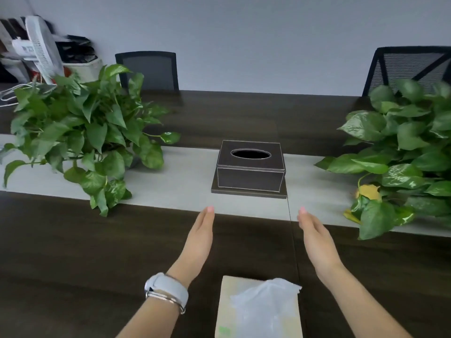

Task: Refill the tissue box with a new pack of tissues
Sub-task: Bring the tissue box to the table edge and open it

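Observation:
A dark brown tissue box [250,178] with white stitching and an empty oval slot on top stands on its flat base in the middle of the table's grey strip. Near the front edge lies a new pack of tissues [258,311] in pale wrapping, with a white tissue sticking up out of it. My left hand [199,242] and my right hand [317,242] reach forward above the dark table, palms facing each other, fingers straight and together. Both hold nothing and hang short of the box, one on each side of its line.
A leafy green plant [80,140] stands left of the box and another [405,154] to the right. The long dark table [73,252] has a grey centre strip [175,181]. Two black mesh chairs [148,69] stand at the far side. A white fan [40,47] is at the back left.

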`<state>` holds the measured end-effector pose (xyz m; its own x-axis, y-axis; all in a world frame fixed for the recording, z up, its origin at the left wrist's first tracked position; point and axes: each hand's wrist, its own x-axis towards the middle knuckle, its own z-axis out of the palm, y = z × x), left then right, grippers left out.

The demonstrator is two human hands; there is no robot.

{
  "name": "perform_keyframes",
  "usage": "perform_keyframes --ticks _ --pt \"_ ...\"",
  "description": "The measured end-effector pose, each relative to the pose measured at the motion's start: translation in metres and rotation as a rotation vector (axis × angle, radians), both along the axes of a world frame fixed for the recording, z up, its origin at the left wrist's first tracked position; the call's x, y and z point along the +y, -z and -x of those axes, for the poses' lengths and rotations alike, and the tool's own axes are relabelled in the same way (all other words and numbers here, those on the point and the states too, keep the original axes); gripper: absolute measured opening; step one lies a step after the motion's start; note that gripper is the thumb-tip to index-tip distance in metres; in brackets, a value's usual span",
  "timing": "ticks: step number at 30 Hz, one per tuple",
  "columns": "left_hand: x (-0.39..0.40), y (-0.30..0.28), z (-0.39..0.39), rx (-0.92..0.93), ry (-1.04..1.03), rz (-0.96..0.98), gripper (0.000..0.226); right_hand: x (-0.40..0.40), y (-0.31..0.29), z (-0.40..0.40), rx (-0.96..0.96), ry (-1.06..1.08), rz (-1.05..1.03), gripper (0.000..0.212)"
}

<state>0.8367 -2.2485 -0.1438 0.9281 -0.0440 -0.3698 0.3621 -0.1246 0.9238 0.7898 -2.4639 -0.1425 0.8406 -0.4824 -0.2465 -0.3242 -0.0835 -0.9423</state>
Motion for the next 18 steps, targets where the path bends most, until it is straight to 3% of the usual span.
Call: perform_keyframes --ticks 8,11,14,18 --pt "-0.038 0.016 -0.148 -0.050 -0.037 0.043 0.059 -0.024 0.014 -0.152 -0.015 -0.120 -0.058 0.048" --pt "-0.043 0.036 -0.174 -0.013 -0.046 0.057 0.061 -0.030 0.036 -0.174 0.036 -0.152 -0.069 0.049" --pt "-0.044 0.051 -0.182 0.021 -0.037 0.027 0.051 -0.033 0.056 -0.179 0.050 -0.140 -0.081 0.061" --pt "-0.047 0.062 -0.177 0.009 -0.014 0.047 0.035 -0.030 0.066 -0.177 0.032 -0.123 -0.100 0.056"
